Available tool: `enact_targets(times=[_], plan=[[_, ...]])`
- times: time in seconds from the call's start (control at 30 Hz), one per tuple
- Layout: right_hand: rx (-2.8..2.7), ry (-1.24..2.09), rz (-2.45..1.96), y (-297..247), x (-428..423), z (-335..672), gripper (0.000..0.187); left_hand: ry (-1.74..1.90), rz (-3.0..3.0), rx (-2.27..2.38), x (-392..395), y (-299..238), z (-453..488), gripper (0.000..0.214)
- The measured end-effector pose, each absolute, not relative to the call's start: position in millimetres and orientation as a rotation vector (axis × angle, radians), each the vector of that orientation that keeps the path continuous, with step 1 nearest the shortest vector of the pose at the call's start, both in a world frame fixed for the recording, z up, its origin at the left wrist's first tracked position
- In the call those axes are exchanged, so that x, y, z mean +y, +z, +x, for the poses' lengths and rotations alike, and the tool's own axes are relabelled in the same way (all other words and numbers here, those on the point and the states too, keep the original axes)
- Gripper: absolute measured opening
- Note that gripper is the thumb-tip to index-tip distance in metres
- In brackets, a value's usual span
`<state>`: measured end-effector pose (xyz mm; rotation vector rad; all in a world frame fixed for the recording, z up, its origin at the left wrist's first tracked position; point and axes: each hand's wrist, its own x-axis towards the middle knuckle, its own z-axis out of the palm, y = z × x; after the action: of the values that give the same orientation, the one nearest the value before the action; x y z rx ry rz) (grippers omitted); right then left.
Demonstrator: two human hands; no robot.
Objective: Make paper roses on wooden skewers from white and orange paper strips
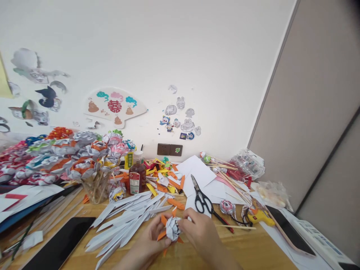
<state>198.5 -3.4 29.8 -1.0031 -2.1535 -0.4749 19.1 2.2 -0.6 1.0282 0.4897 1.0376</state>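
A paper flower (172, 228), with a folded white middle and orange pointed petals around it, is held between my two hands just above the wooden table. My left hand (154, 238) is closed on its left side, thumb below and fingers behind. On the other side, the fingertips of my right hand (198, 230) pinch the edge of the white middle. Folded white paper strips (132, 217) lie in a loose heap left of my hands. Beyond my right hand rest black-handled scissors (201, 197) on white paper sheets (197, 176).
Finished paper flowers (84, 165) crowd the back left, some in a holder. A bottle (137, 176) stands before colored paper pieces (165, 180). A dark phone (60, 243) lies front left. At right are a yellow glue gun (261, 217), wooden sticks (236, 187) and another phone (291, 230).
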Motion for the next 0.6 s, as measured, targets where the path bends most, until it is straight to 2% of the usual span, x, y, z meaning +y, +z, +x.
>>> enact_targets(times=[0.4, 0.6], plan=[[-2.205, -0.535, -0.886, 29.2, -1.2, 199.0, 0.044, 1.037, 1.026, 0.547, -0.7, 1.8, 19.6, 0.044], [-2.196, -0.270, -0.973, 29.1, -1.5, 200.5, 0.043, 1.037, 1.054, 0.528, 0.9, -1.3, 19.2, 0.045]])
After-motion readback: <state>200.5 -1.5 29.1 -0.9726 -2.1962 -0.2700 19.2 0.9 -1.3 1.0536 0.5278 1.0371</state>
